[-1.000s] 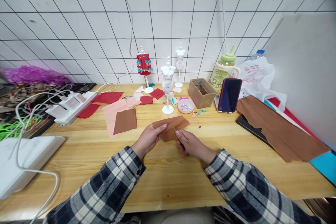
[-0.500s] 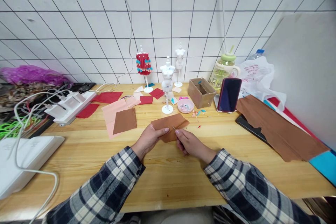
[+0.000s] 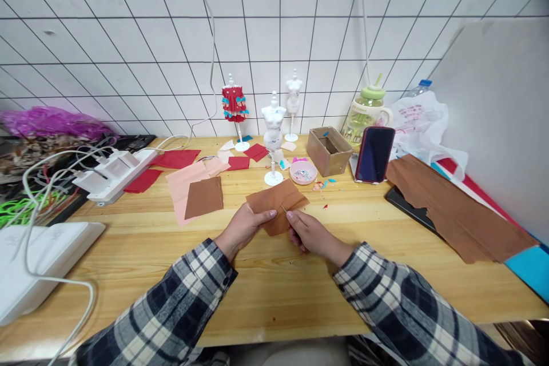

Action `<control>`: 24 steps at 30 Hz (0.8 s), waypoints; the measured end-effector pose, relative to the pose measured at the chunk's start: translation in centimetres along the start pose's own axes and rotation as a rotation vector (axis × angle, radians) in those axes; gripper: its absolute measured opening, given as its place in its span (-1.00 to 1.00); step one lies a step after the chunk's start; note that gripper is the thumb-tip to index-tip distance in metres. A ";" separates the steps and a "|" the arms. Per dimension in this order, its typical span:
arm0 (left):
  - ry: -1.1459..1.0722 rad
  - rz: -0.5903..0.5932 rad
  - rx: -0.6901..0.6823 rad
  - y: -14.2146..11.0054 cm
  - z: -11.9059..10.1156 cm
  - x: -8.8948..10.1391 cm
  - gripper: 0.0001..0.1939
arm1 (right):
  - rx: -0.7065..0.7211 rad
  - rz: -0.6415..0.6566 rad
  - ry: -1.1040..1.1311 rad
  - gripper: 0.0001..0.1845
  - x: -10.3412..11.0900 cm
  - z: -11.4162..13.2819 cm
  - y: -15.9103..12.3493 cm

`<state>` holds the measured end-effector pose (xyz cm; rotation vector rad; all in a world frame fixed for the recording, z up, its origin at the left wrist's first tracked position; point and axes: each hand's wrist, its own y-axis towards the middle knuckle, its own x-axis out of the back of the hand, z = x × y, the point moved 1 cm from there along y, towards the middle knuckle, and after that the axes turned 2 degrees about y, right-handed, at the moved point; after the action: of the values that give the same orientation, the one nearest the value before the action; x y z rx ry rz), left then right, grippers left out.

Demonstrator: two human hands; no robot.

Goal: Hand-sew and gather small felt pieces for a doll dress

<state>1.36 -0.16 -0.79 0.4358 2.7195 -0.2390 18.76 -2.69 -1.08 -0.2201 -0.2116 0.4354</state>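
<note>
A thin brown sheet, crepe-paper-like with creases across it, is pinched at its lower left by my left hand, thumb on top. Between thumb and forefinger, my right hand grips a thin pointed stick, and its tip lies over the middle of the sheet near my left thumb. The stick's lower end is hidden in my fingers. Just beyond the sheet stands a bare white mini mannequin. To the left, another brown sheet overlaps a pink sheet.
Behind stand a mannequin in a red ruffled dress and another white one. A pink dish, cardboard box, phone and green-lidded jug are to the right. A power strip with cables lies left.
The brown sheet has tilted, its far edge rising a little towards the mannequin. My left thumb has slid right, closer to the stick. My right hand stays nearly in place.
</note>
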 end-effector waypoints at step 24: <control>0.015 -0.012 0.007 0.0 0.1 0.1 -0.39 | 0.003 0.010 -0.021 -0.65 0.1 0.2 0.0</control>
<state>1.31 -0.16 -0.90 0.4253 2.7369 -0.2494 18.80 -2.63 -0.85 -0.2139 -0.2305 0.4485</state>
